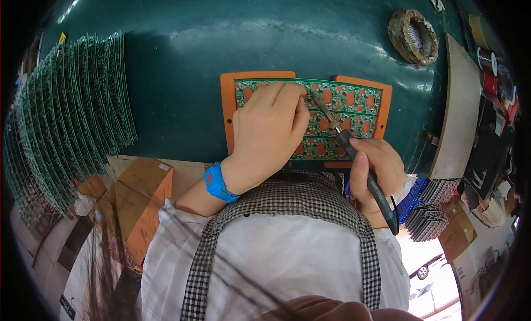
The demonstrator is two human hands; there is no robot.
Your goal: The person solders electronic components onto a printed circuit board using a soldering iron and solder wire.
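Note:
A green circuit board panel [366, 109] with rows of round openings lies in an orange holder frame [227, 99] on the bench in front of me. My left hand [268, 124] rests over the left part of the panel, its fingers curled and closed near the top row. Whatever those fingers may hold is hidden. A blue band [217, 184] circles the left wrist. In my right hand [385, 165] is a soldering iron [347, 140], gripped by its dark handle like a pen. The iron's metal tip slants up-left onto the top row, just beside the left fingertips.
Many green circuit boards [83, 94] stand in a close row at the left. A crusted round dish [397, 36] sits at the far right of the green bench [177, 99]. A greyish panel [458, 110] lines the right edge, with a wire spool [487, 61] beyond. Cardboard boxes [135, 191] stand below left.

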